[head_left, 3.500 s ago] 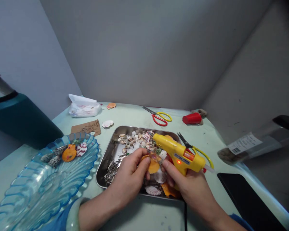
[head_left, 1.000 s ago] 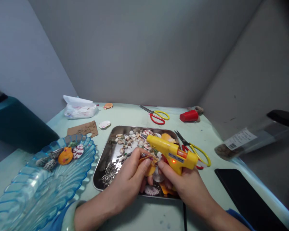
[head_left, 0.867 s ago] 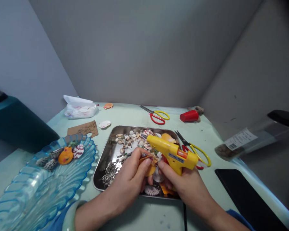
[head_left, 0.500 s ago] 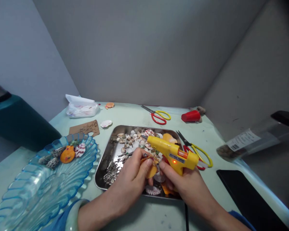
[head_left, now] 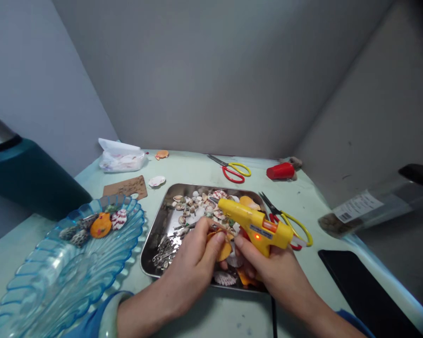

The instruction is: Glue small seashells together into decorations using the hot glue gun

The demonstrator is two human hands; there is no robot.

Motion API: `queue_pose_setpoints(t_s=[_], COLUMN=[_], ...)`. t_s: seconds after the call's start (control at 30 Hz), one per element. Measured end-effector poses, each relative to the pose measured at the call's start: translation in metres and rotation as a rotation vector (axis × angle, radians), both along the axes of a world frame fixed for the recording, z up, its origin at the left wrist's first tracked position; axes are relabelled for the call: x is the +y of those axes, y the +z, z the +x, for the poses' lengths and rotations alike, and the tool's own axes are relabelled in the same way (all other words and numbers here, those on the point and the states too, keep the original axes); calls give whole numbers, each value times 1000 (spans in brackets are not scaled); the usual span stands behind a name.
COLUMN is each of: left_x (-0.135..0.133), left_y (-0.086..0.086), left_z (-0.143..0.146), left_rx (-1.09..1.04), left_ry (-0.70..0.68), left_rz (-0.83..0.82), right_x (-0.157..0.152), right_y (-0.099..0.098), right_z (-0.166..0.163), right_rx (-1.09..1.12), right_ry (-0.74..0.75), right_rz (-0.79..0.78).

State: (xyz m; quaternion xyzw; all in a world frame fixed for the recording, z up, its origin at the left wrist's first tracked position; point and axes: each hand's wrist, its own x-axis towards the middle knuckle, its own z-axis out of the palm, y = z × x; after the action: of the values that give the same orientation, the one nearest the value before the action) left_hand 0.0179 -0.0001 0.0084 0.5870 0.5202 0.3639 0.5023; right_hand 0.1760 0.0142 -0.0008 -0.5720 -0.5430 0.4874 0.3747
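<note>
My right hand (head_left: 268,270) grips a yellow glue gun (head_left: 255,225) with its orange light on; the nozzle points left over a steel tray (head_left: 155,234). My left hand (head_left: 193,263) pinches an orange shell (head_left: 223,249) just below and left of the gun's body, above the tray. The tray holds several small shells (head_left: 197,206) and metal clips (head_left: 165,246). More scallop shells lie in the tray's near end, partly hidden by my hands.
A blue glass dish (head_left: 63,267) with a few shells stands at the left. Red-and-yellow scissors (head_left: 234,171) lie at the back, a second pair (head_left: 289,225) beside the tray. A red cap (head_left: 280,172), a plastic bag (head_left: 121,157), a brown card (head_left: 127,187), a dark pad (head_left: 363,293).
Both hands stay together over the tray. The glue gun has dipped a little toward the shell, and the view has shifted slightly.
</note>
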Motion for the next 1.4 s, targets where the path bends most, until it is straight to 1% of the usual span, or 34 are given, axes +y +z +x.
queue_pose_setpoints(t_s=[0.1,0.2,0.3,0.43,0.63,0.9,1.1,1.4], left_x=[2,5,8,10,13,13,14,13], left_y=[-2,-2,1,1,-2,-1,-2,-2], left_z=[0,1,2,-1,-4,-4,-4,-3], left_rx=[-93,-243,-362,-390,-506,-496,-454,-463], left_ry=[-17,-41,-3,79,97,113,117,114], left_rz=[-28,-97,-147,-166,-232,-243,-213,-165], right_x=[0,0,-1,-1,0,-1,-2,-3], right_y=[-3,-4,-3,1,-1,-4,-1,1], right_z=[0,1,1,1,1,1,1,-1], right_rx=[52,84,44,-19,-51,-73,-105,-132], right_ry=[-20,-35,-53,-49,-51,-66,-59,-56], right_rz=[-13,-8,29,27,58,57,53,53])
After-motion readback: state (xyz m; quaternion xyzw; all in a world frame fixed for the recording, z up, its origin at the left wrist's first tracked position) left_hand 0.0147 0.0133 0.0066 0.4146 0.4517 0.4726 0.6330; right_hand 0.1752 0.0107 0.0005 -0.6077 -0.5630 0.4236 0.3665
